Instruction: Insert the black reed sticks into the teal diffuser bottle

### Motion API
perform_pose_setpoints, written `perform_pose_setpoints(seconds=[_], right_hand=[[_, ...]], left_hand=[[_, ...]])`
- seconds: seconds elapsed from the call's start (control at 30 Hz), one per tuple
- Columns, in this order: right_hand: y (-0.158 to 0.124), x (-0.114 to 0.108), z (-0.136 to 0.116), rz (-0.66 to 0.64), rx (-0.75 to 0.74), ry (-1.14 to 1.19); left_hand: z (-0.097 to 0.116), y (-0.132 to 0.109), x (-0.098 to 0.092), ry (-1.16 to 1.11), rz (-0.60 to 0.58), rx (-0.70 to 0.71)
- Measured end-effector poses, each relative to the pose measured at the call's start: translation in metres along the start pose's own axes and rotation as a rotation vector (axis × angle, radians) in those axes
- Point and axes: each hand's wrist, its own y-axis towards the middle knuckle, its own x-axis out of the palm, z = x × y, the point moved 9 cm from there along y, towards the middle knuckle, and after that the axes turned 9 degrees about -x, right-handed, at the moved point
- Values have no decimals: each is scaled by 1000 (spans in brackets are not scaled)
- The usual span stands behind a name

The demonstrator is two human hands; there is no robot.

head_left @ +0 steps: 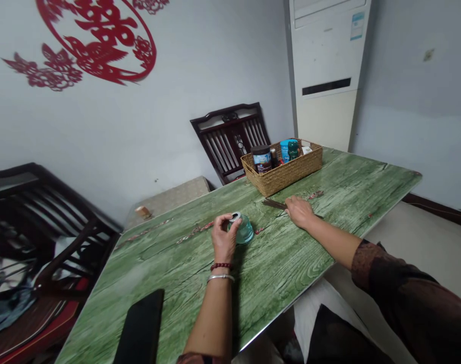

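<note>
My left hand (224, 236) curls over the top of a small teal glass jar (244, 230) with a silver metal lid, its fingers resting on the lid. The jar stands on a green wood-pattern table (276, 263). My right hand (299, 212) lies palm down across a few dark chopsticks (274, 204), whose ends stick out on both sides of it. Whether its fingers grip them is hidden. A red beaded bracelet and a silver bangle circle my left wrist.
A wicker basket (281, 174) holding several jars and bottles stands at the table's far end. A black phone (141, 326) lies near the front edge. Dark wooden chairs (36, 217) stand at the left and far side. A white air conditioner (325, 65) stands behind.
</note>
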Motion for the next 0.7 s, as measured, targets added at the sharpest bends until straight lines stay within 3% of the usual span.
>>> perform_pose_setpoints(seconds=[0.13,0.23,0.4,0.47,0.57,0.7], right_hand=[[-2,-7,-2,3,-2,0],[-3,-26,-11,58,-37,7],[7,-51,-66,106,-271,266],[15,-43,-94,41,-336,477],[26,-13,-131,-88,-341,772],[32,14,-148,-27,-277,967]], left_hand=[[2,-4,2,35,-37,20],[3,-8,3,79,-63,43],[0,-10,1,142,-97,51],[1,-8,1,170,-122,56],[3,-8,0,210,-170,65],[4,-15,1,223,-275,75]])
